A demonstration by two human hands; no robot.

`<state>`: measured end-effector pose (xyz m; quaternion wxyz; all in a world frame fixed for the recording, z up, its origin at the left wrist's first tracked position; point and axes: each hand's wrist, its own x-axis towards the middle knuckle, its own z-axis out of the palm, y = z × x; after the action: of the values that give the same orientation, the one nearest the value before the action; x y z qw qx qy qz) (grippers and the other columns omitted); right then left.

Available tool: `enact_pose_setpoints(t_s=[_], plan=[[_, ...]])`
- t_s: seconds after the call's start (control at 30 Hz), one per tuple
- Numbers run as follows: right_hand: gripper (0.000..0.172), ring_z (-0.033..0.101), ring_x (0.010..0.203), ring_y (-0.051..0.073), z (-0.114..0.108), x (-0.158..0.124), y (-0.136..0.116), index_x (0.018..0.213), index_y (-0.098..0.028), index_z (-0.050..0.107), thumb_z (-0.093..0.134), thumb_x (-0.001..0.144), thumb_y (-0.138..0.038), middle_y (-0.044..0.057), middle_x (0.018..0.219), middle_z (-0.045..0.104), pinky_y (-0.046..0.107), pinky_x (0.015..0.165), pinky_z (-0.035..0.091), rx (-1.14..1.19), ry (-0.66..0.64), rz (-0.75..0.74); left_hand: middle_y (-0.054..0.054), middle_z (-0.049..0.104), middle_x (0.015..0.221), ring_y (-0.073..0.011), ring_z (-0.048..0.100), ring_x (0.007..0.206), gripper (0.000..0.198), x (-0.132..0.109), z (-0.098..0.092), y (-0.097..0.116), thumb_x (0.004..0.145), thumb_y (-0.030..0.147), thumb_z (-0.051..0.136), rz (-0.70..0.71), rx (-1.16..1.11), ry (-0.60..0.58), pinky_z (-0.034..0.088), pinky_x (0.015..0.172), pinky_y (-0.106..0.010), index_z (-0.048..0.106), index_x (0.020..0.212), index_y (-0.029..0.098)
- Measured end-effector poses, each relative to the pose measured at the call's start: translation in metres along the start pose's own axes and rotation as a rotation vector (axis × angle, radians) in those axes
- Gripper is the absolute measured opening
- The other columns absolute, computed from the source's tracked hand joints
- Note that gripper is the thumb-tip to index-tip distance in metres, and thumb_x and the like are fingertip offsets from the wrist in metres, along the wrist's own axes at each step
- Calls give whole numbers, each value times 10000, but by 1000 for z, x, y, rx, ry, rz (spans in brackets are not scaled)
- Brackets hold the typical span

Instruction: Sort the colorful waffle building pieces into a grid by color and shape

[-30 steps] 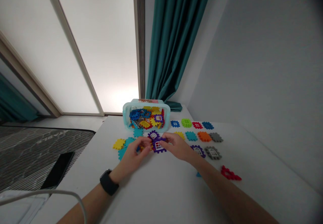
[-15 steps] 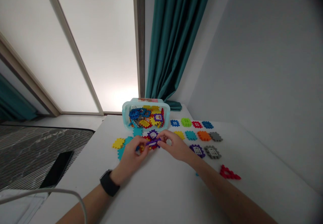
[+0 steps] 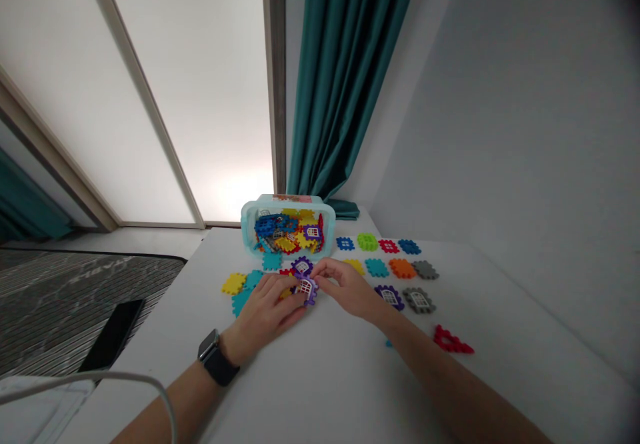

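A purple building tile with a white window (image 3: pixel 309 289) is upright between my hands, its face turned toward me. My left hand (image 3: pixel 273 307) has its fingers on the tile's left side, covering part of it. On the right edge, the thumb and fingers of my right hand (image 3: pixel 345 287) pinch the tile. Just behind it lies another purple window tile (image 3: pixel 303 265). Red and yellow pieces beneath and behind my left fingers are mostly hidden. To the left are turquoise tiles (image 3: pixel 241 303) and a yellow tile (image 3: pixel 234 283).
A pale blue tub (image 3: pixel 246 227) of mixed tiles stands at the back. Right of my hands are rows of tiles, among them an orange one (image 3: pixel 402 269), a grey window tile (image 3: pixel 419 301) and a red triangle (image 3: pixel 451 341). A white cable (image 3: pixel 120 378) crosses the lower left.
The purple tile has turned from nearly edge-on to showing its window face. My left hand has rolled over, its back now facing up; my right hand has barely moved.
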<state>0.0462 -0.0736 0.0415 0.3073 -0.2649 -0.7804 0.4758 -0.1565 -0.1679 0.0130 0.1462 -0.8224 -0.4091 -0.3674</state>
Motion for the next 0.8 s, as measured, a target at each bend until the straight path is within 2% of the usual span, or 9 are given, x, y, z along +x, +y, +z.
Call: enact_pose_setpoints(t_s=[0.13, 0.27, 0.33, 0.43, 0.53, 0.63, 0.8], plan=[[81, 644, 822, 169, -8, -1, -4, 869, -200, 644, 594, 894, -260, 14, 852, 707, 294, 772, 523, -142, -35, -49, -127, 657, 1229, -263, 596, 1168, 235, -1, -2, -6, 933, 302, 659, -49, -59, -37, 512, 982, -441, 625, 1149, 214], [93, 652, 839, 173, -11, -2, -6, 882, -205, 648, 566, 912, -238, 18, 881, 714, 298, 786, 531, -226, -87, -69, -110, 693, 1195, -249, 603, 1169, 195, 0, -4, -10, 941, 305, 652, -31, -107, -74, 499, 995, -438, 623, 1114, 220], [112, 661, 861, 177, -10, -3, -4, 932, -206, 649, 540, 931, -233, 29, 919, 718, 311, 804, 543, -278, -87, -106, -100, 709, 1165, -241, 616, 1149, 184, 0, -4, -10, 937, 307, 661, -15, -97, -54, 484, 1009, -444, 626, 1095, 219], [252, 626, 1119, 233, -6, -6, 1, 1170, -204, 625, 570, 932, -265, 97, 1184, 691, 414, 986, 513, -484, -11, -308, -82, 726, 1132, -238, 630, 1134, 180, 1, -5, -11, 923, 297, 685, 7, -26, 4, 433, 1064, -482, 632, 1078, 221], [474, 474, 1359, 286, -1, -9, 10, 1369, -217, 534, 628, 913, -307, 138, 1417, 572, 519, 1143, 389, -728, 32, -539, -60, 736, 1124, -239, 630, 1137, 157, 1, -7, -15, 908, 286, 704, 10, 61, 30, 386, 1103, -513, 651, 1047, 239], [451, 501, 1343, 282, 2, -11, 19, 1363, -239, 547, 622, 923, -304, 128, 1394, 596, 528, 1140, 401, -826, 63, -631, -47, 743, 1115, -235, 633, 1121, 147, 0, -9, -21, 902, 301, 713, -5, 101, 34, 380, 1106, -519, 663, 1031, 251], [332, 574, 1255, 267, 4, -10, 24, 1270, -252, 605, 603, 938, -255, 115, 1321, 646, 501, 1084, 461, -828, 100, -670, -49, 748, 1103, -224, 643, 1084, 148, -1, -10, -24, 907, 320, 713, 11, 85, 51, 399, 1089, -502, 667, 1024, 242]])
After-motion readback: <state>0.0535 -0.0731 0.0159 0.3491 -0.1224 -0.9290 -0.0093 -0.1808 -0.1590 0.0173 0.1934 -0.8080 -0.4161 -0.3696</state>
